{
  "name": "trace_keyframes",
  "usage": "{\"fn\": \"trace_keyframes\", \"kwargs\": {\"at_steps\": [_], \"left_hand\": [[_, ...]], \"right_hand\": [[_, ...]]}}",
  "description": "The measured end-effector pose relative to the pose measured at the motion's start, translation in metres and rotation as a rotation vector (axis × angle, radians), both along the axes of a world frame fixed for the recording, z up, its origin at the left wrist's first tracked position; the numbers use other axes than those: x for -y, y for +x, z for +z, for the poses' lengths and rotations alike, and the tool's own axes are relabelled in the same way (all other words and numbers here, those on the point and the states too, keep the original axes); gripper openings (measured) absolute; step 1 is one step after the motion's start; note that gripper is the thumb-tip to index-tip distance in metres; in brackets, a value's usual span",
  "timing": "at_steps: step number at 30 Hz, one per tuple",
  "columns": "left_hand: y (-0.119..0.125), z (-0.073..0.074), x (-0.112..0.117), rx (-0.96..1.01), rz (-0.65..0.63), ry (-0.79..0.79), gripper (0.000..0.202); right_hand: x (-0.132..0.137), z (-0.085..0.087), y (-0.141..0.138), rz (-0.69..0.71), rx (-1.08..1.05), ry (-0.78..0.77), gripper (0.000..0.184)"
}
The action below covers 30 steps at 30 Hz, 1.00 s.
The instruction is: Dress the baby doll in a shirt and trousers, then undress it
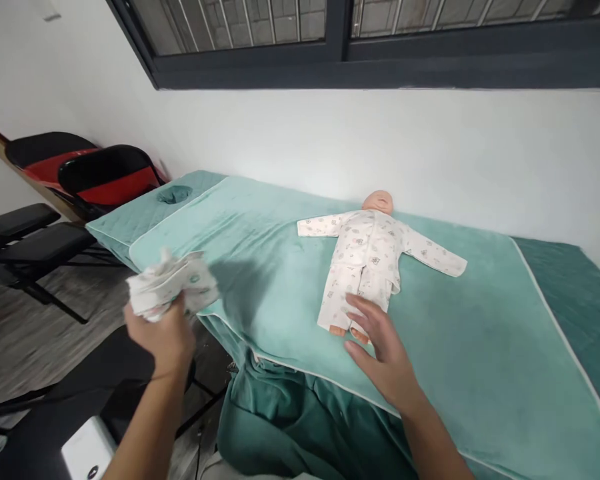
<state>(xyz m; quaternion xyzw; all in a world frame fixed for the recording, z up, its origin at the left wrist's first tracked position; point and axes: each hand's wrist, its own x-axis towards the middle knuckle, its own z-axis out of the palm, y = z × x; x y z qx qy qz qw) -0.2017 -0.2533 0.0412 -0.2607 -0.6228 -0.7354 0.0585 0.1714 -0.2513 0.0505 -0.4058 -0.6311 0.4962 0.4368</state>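
A baby doll (pixel 367 243) lies on its back on the green bed cover (pixel 445 340), arms stretched out sideways. It wears a white patterned long-sleeved top and matching trousers, with its feet showing at the cuffs. Over the floor beside the bed's near edge, my left hand (pixel 163 333) is closed around a bunched white printed cloth (pixel 173 283); its exact kind does not show. My right hand (pixel 383 353) hovers near the doll's feet with its fingers apart and nothing in them.
Black folding chairs with red backs (pixel 115 177) stand at the left. A black seat (pixel 55 427) with a white box-like object (pixel 87 450) is near my left arm. Behind the bed rises a white wall (pixel 260 137) with a dark-framed window (pixel 340 63).
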Motion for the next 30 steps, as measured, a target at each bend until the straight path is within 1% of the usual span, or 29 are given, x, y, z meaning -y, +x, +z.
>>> {"fn": "trace_keyframes", "kwargs": {"at_steps": [1, 3, 5, 7, 8, 10, 12, 14, 17, 19, 21, 23, 24, 25, 26, 27, 28, 29, 30], "left_hand": [[0.028, 0.012, -0.013, 0.040, -0.065, 0.115, 0.046], [0.084, 0.036, -0.033, 0.119, -0.281, 0.311, 0.048], [0.132, 0.055, -0.043, 0.257, -0.569, 0.322, 0.047], [0.169, 0.066, -0.049, 0.432, -0.867, 0.282, 0.049], [0.183, 0.068, -0.052, 0.520, -0.980, 0.252, 0.049], [0.207, 0.067, -0.058, 0.657, -1.127, 0.202, 0.049], [0.225, 0.060, -0.063, 0.750, -1.209, 0.162, 0.051], [0.240, 0.052, -0.067, 0.811, -1.253, 0.138, 0.053], [0.254, 0.043, -0.066, 0.841, -1.340, 0.057, 0.054], [0.255, 0.040, -0.064, 0.777, -1.432, -0.053, 0.053], [0.249, 0.038, -0.063, 0.653, -1.492, -0.141, 0.050], [0.237, 0.034, -0.063, 0.539, -1.482, -0.176, 0.043], [0.230, 0.030, -0.063, 0.505, -1.457, -0.185, 0.037], [0.223, 0.025, -0.064, 0.485, -1.425, -0.193, 0.032], [0.217, 0.020, -0.064, 0.479, -1.387, -0.201, 0.027], [0.211, 0.014, -0.066, 0.482, -1.349, -0.206, 0.024], [0.207, 0.009, -0.067, 0.490, -1.316, -0.207, 0.023], [0.203, 0.006, -0.068, 0.499, -1.289, -0.207, 0.022], [0.201, 0.004, -0.068, 0.503, -1.270, -0.204, 0.021]], "right_hand": [[-0.008, 0.011, -0.010, 0.045, 0.019, 0.014, 0.064], [-0.026, 0.026, -0.027, 0.064, 0.020, 0.135, 0.086], [-0.044, 0.035, -0.035, 0.040, -0.001, 0.236, 0.099], [-0.056, 0.038, -0.036, 0.020, -0.052, 0.263, 0.103], [-0.060, 0.039, -0.035, 0.010, -0.084, 0.258, 0.102], [-0.061, 0.040, -0.030, -0.018, -0.141, 0.243, 0.101], [-0.059, 0.039, -0.025, -0.095, -0.157, 0.252, 0.096], [-0.057, 0.037, -0.018, -0.220, -0.118, 0.288, 0.088], [-0.057, 0.035, -0.002, -0.414, -0.027, 0.367, 0.073], [-0.056, 0.038, 0.019, -0.510, 0.030, 0.447, 0.068], [-0.053, 0.043, 0.048, -0.607, 0.111, 0.548, 0.066], [-0.048, 0.047, 0.084, -0.715, 0.218, 0.619, 0.070], [-0.045, 0.046, 0.104, -0.780, 0.278, 0.618, 0.071], [-0.043, 0.042, 0.123, -0.841, 0.351, 0.595, 0.073], [-0.041, 0.034, 0.143, -0.905, 0.425, 0.559, 0.073], [-0.039, 0.022, 0.160, -0.945, 0.512, 0.499, 0.072], [-0.038, 0.008, 0.176, -0.918, 0.605, 0.415, 0.068], [-0.036, -0.007, 0.189, -0.863, 0.678, 0.339, 0.067], [-0.035, -0.023, 0.200, -0.849, 0.748, 0.255, 0.068]]}}
